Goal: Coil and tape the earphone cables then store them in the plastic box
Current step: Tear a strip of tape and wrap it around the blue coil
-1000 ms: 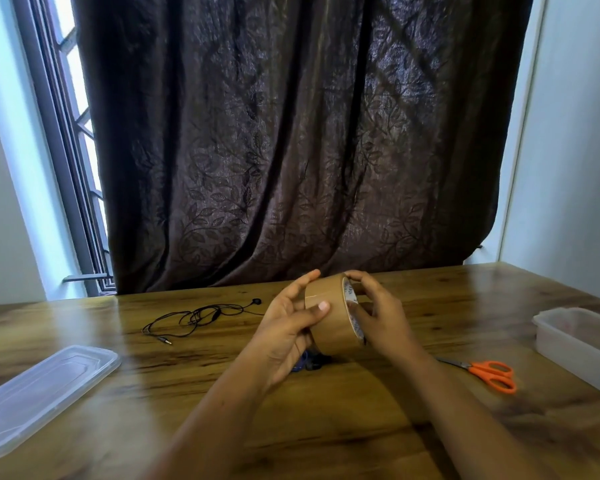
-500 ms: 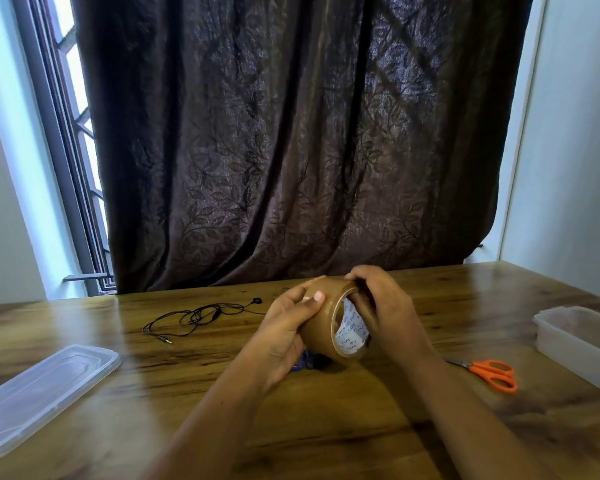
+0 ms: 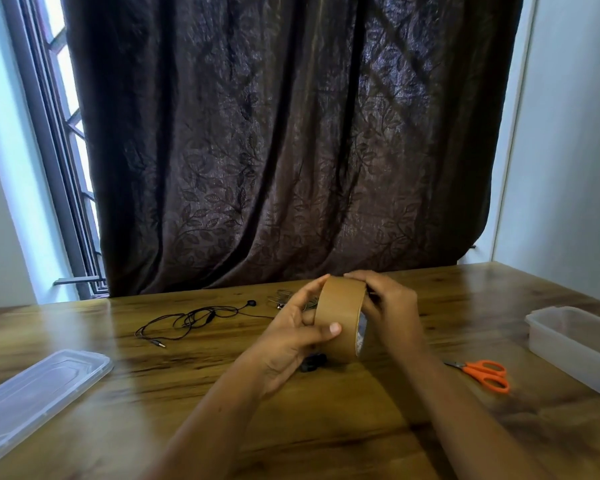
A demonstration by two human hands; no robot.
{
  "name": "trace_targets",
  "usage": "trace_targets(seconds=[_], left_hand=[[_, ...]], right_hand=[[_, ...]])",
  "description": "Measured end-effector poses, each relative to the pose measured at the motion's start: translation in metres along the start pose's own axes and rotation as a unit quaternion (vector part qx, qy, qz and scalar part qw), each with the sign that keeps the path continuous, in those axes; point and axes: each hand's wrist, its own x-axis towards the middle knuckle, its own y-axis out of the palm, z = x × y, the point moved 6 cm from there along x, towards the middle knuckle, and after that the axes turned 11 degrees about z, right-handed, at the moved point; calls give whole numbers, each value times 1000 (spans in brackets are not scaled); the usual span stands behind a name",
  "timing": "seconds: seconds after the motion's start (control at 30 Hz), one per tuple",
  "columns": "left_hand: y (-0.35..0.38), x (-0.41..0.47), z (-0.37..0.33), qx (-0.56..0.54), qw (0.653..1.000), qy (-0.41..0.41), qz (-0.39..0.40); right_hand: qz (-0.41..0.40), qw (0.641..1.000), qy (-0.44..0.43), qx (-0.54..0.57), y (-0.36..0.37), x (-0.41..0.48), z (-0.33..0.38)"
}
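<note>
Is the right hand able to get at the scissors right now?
Probably not at once: the right hand grips the tape. The path to the scissors looks clear once it lets go.

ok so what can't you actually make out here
Head view only:
- tape roll: loose end not visible; the right hand covers part of it.
- dark object: mostly covered by the left hand, unidentifiable.
- second cable: partly behind the left hand.
- plastic box: cut off by the right edge.

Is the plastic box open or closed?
Open. The plastic box has no lid on; the lid lies far off to the left.
</note>
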Motion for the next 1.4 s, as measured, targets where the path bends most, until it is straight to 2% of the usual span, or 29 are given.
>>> trace_targets(seconds=[0.1, 0.17, 0.4, 0.7, 0.97, 1.17, 1.4], left_hand=[[0, 1, -3, -19, 1000, 7, -22], [0, 1, -3, -25, 999, 11, -24], [4, 2, 5, 33, 999, -6, 20], [6, 1, 4, 52, 998, -10, 35], [9, 3, -3, 17, 1000, 0, -6], [8, 1, -2, 61, 998, -2, 30], [9, 1, 2, 70, 997, -9, 33]], right_hand=[[33, 993, -78, -87, 6, -4, 16], [28, 990, -92, -101, 6, -4, 21], [-3, 999, -14, -40, -1, 1, 10], [-8, 999, 1, -42, -1, 1, 4], [-1, 996, -58, -75, -4, -3, 19], [-29, 998, -2, -52, -9, -3, 10], [-8, 998, 58, -19, -3, -1, -5]])
